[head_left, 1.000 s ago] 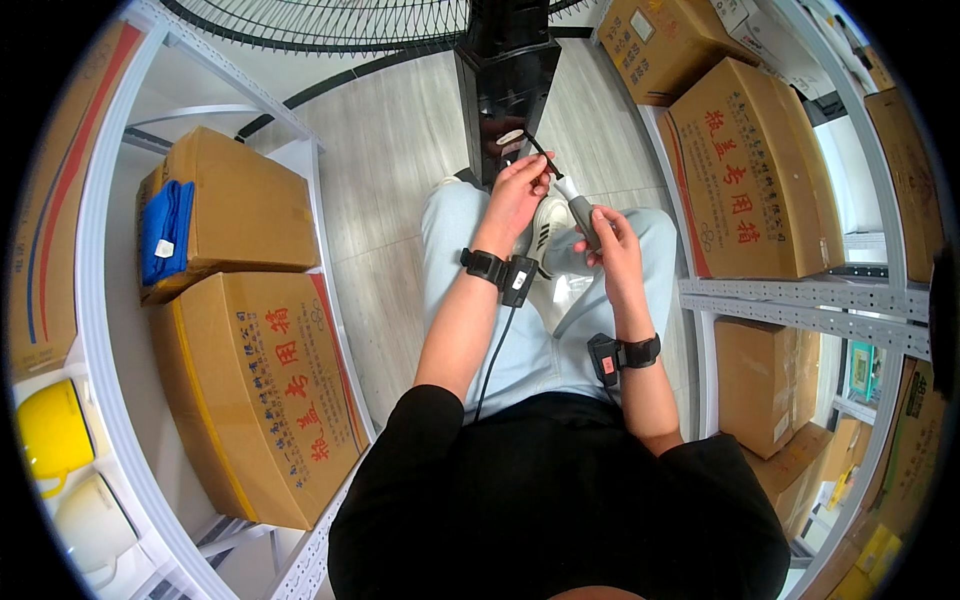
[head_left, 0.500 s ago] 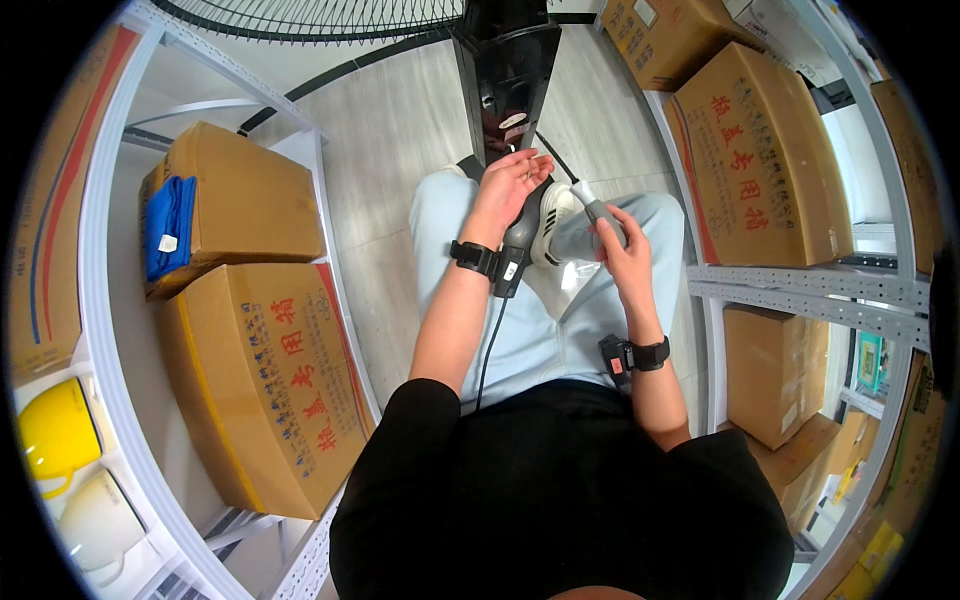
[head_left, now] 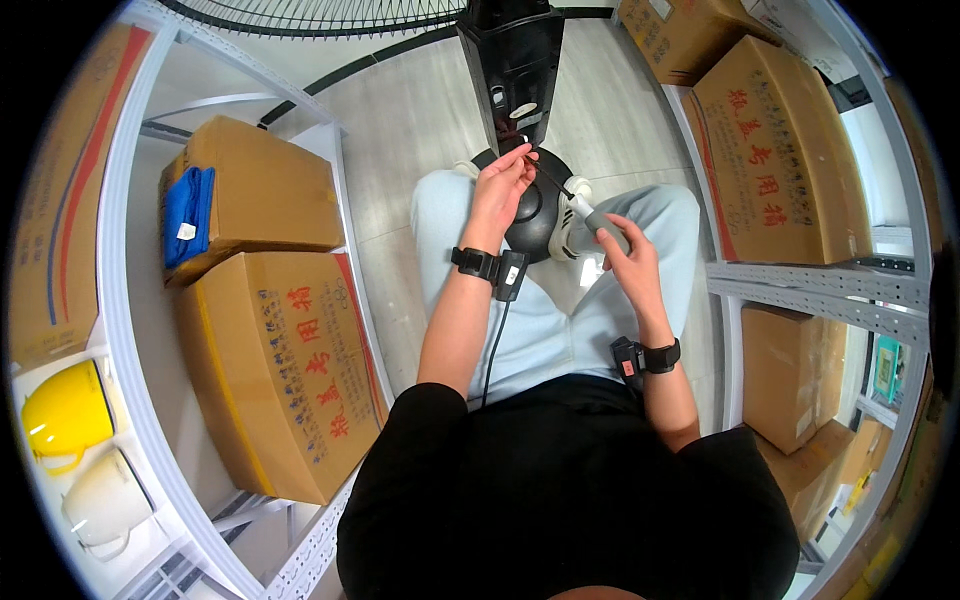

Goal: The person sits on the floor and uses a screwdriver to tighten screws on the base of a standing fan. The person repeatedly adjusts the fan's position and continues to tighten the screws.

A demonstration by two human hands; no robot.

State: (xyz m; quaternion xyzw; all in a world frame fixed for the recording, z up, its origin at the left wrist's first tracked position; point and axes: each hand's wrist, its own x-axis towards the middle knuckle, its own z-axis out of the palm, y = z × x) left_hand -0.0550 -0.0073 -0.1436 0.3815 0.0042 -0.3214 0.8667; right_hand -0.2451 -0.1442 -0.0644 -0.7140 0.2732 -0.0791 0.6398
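Note:
In front of me stands the black column (head_left: 510, 75) of a fan, with a round black base (head_left: 528, 225) on the floor. My left hand (head_left: 503, 195) is at the column's lower end, its thumb and fingertips pinched together beside an opening with dark wires. Whatever lies between those fingertips is too small to make out. Wrapped in my right hand (head_left: 632, 265) is a screwdriver (head_left: 605, 226) with a grey and white handle. Its thin dark shaft points up and left, and the tip ends close to my left fingertips.
Metal shelving with cardboard boxes (head_left: 290, 370) rises on my left, and more boxes (head_left: 775, 150) fill the right shelves. A folded blue cloth (head_left: 188, 218) and mugs (head_left: 70, 415) sit at left. Overhead is the fan's wire guard (head_left: 320, 15). Clear plastic (head_left: 580, 290) lies between my legs.
My left fingers have gone from loosely spread to pinched together near the column's opening. My right hand still holds the screwdriver in much the same place. The whole view has shifted slightly.

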